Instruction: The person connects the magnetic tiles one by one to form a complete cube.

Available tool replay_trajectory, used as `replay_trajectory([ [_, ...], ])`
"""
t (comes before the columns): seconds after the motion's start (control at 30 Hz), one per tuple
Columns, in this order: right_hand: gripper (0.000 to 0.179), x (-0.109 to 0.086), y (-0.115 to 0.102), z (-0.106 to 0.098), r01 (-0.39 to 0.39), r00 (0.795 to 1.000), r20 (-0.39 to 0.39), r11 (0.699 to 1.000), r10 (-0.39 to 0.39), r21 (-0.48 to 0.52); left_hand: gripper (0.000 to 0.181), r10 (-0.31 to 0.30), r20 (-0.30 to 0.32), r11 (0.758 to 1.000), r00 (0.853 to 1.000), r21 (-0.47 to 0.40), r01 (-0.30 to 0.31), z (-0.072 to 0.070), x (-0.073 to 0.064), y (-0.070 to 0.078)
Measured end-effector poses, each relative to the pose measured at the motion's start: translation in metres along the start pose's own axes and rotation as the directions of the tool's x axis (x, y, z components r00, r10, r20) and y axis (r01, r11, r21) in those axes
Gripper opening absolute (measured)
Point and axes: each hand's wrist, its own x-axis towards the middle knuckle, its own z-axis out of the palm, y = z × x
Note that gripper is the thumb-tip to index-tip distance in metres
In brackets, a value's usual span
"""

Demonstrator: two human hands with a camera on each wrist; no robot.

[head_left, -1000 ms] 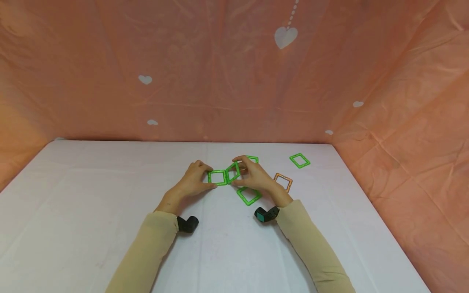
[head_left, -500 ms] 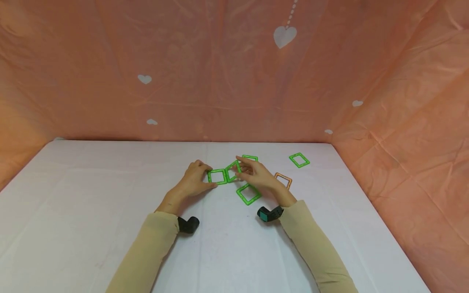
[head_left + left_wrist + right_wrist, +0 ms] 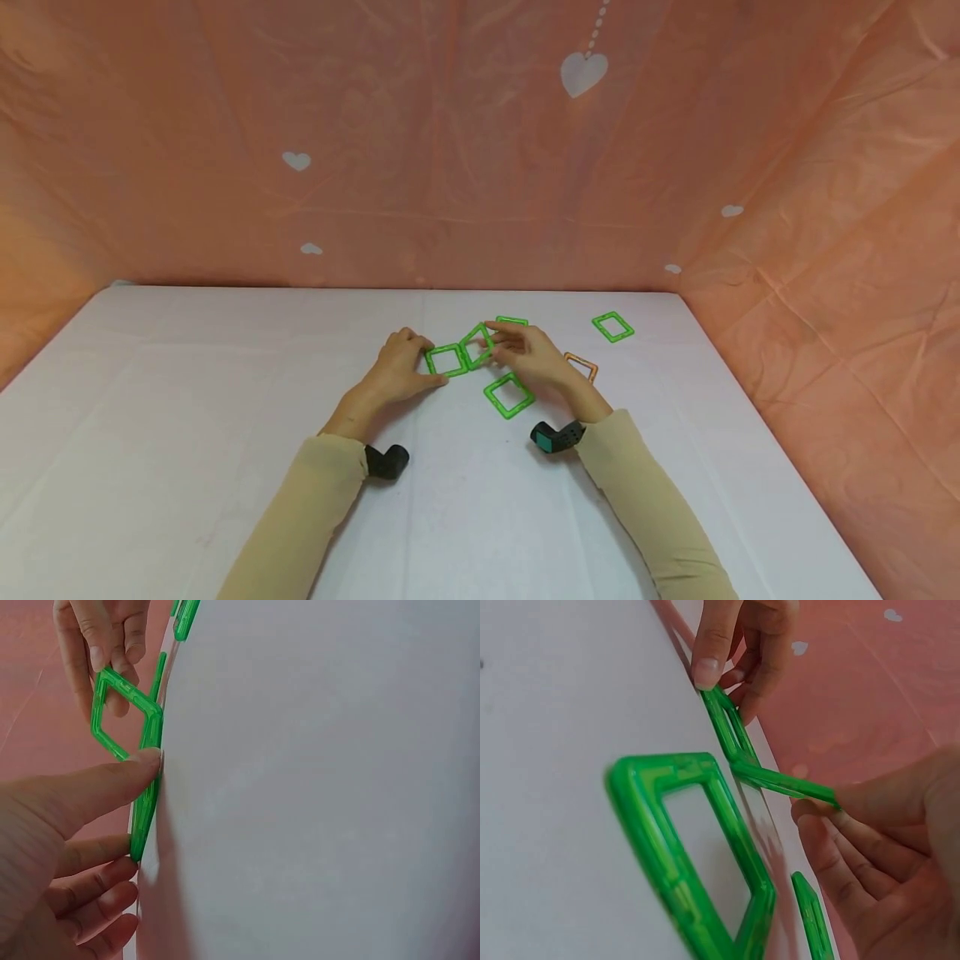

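My left hand (image 3: 396, 367) holds a green square magnetic tile (image 3: 442, 348) low over the white tabletop, its thumb on the near edge and fingers at the far side. Hinged to that tile along one edge is a second green square tile (image 3: 787, 781), tilted upward. My right hand (image 3: 536, 358) pinches the raised tile at its outer corner, thumb above and index finger below, as the right wrist view shows. Both tiles are open frames of see-through green plastic.
One green tile (image 3: 496, 404) lies flat just in front of my right hand. Another green tile (image 3: 512, 318) is partly hidden behind it. An orange square tile (image 3: 582, 359) and a further green tile (image 3: 625, 322) lie to the right. An orange curtain (image 3: 480, 167) hangs behind the table.
My right hand has shifted slightly right, its fingers moving to the tilted tile's outer corner. The joined pair has turned a little, its right tile swinging toward the back. My left hand stays in place.
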Motion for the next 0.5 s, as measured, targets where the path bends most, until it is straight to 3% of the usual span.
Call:
replay_trajectory([
  [0.5, 0.037, 0.0048, 0.0014, -0.0009, -0.021, 0.997, -0.069, 1.000, 0.021, -0.004, 0.051, 0.029, 0.037, 0.999, 0.999, -0.013, -0.029, -0.0053, -0.0049, -0.0009],
])
